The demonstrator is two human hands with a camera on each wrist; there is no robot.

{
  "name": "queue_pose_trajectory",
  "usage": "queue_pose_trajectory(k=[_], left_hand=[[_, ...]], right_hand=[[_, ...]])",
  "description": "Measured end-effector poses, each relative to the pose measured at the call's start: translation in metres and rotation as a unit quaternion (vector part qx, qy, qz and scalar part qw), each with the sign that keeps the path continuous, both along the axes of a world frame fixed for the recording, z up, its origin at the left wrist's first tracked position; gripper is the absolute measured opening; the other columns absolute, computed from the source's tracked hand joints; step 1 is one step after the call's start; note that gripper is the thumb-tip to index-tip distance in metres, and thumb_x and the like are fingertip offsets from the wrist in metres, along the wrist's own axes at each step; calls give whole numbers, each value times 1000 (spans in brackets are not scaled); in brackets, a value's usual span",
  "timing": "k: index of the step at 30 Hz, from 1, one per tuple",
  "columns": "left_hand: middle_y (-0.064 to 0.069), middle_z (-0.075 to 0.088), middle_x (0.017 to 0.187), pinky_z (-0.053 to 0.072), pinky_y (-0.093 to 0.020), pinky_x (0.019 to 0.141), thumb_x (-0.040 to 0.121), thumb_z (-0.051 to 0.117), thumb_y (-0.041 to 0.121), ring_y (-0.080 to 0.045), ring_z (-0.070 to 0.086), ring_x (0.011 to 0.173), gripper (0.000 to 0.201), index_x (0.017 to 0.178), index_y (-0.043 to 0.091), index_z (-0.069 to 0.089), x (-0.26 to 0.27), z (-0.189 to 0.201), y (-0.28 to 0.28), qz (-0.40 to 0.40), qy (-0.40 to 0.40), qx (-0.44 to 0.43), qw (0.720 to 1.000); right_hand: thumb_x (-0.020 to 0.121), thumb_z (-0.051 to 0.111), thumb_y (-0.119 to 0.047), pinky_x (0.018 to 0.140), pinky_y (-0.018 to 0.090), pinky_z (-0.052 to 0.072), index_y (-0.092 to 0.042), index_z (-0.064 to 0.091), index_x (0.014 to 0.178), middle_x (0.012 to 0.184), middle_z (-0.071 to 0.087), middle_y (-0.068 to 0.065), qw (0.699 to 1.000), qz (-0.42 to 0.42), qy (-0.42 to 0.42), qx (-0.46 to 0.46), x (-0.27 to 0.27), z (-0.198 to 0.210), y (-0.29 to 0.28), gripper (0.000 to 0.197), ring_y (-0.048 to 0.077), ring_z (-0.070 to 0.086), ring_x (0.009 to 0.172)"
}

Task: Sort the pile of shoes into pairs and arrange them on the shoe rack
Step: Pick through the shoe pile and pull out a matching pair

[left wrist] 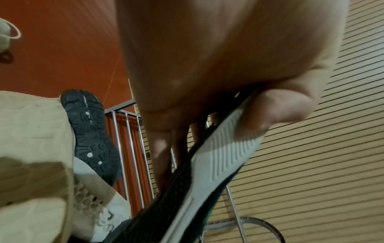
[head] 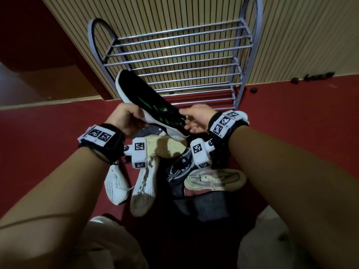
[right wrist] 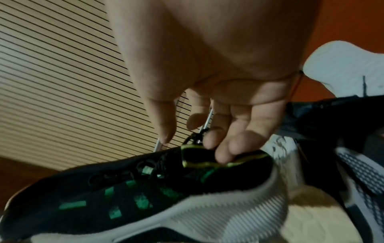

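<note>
Hands both on one black sneaker [head: 155, 105] with green stripes and white sole, held just in front of the empty metal shoe rack [head: 174, 55]. Left hand [head: 126, 119] grips its sole edge; right hand [head: 196, 119] pinches the heel collar. Below: two white shoes [head: 132, 187], one cream shoe [head: 215, 180].

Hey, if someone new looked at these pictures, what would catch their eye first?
Probably the black sneaker with green stripes, held up in the middle by both hands: the left hand grips its white sole, the right hand pinches its collar. Behind it stands a bare metal shoe rack against the slatted wall, and below lies a pile of shoes on the red floor.
</note>
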State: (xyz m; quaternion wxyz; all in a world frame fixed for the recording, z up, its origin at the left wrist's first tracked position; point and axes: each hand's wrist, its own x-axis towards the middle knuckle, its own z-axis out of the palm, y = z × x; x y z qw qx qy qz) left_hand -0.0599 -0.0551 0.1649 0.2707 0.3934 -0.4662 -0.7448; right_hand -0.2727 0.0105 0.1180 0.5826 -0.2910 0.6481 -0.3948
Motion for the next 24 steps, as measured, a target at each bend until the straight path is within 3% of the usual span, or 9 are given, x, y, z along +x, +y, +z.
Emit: queue_pose_trajectory(k=[3, 7, 9, 11, 14, 17, 19, 22, 24], left_hand=[[-22, 64, 88, 54, -43, 76, 52, 31, -4, -40, 60, 85, 52, 96, -10, 59, -10, 1, 10, -25, 11, 23, 999], [-28, 44, 114, 35, -51, 91, 57, 36, -2, -47, 43, 100, 59, 113, -7, 53, -25, -1, 15, -57, -4, 16, 998], [-24, 61, 90, 50, -33, 70, 63, 23, -4, -39, 60, 74, 50, 92, -8, 64, -35, 2, 19, -73, 5, 38, 997], [-16, 67, 73, 53, -26, 52, 64, 19, -4, -31, 64, 58, 52, 84, -5, 67, -44, 1, 22, -87, 20, 51, 995], [-16, 68, 96, 56, -38, 72, 71, 16, -3, -34, 66, 85, 59, 105, -1, 64, -54, -6, 20, -88, 5, 40, 995], [-9, 67, 84, 58, -33, 63, 79, 21, -2, -25, 67, 75, 45, 101, 2, 60, -69, -8, 21, -61, -31, 43, 997], [-11, 65, 87, 57, -33, 68, 81, 29, 2, -22, 66, 77, 37, 102, 3, 60, -76, -10, 17, -35, -69, 8, 997], [-16, 65, 108, 53, -44, 86, 86, 47, 11, -30, 64, 92, 31, 113, 6, 61, -79, -20, 6, 15, -129, -16, 991], [-9, 64, 97, 51, -46, 92, 92, 53, 18, -31, 63, 94, 13, 99, 9, 60, -79, -32, 2, 54, -159, -13, 986]], right_hand=[[79, 77, -29, 60, 20, 46, -19, 62, 112, 99, 61, -4, 984, 60, 151, -74, -12, 3, 1, 37, 9, 60, 78], [80, 76, -19, 66, 14, 46, -21, 56, 132, 123, 61, -5, 969, 158, 167, -91, -16, 4, 0, 56, 9, 60, 98], [82, 74, -18, 69, 15, 48, -21, 60, 128, 116, 66, -3, 963, 192, 174, -78, -19, 6, 0, 48, 11, 64, 95], [82, 75, -21, 72, 17, 48, -23, 62, 124, 113, 68, -3, 956, 209, 197, -67, -24, 9, 0, 44, 13, 65, 97], [78, 77, -26, 82, 26, 50, -25, 65, 118, 112, 69, -4, 946, 226, 228, -48, -35, 9, -1, 41, 14, 65, 98], [77, 78, -17, 90, 34, 53, -19, 68, 114, 108, 72, -1, 959, 194, 205, -37, -52, 3, -1, 39, 16, 68, 97], [77, 78, -13, 87, 35, 55, -16, 68, 115, 107, 72, 2, 975, 133, 179, -17, -67, -1, 1, 40, 19, 69, 96], [62, 87, -25, 92, 41, 53, -13, 64, 122, 113, 71, 4, 986, 17, 163, 12, -95, -10, 1, 65, 23, 68, 101], [54, 89, -38, 101, 42, 48, -12, 58, 130, 123, 66, 1, 983, -35, 178, 28, -117, -20, 1, 86, 23, 63, 110]])
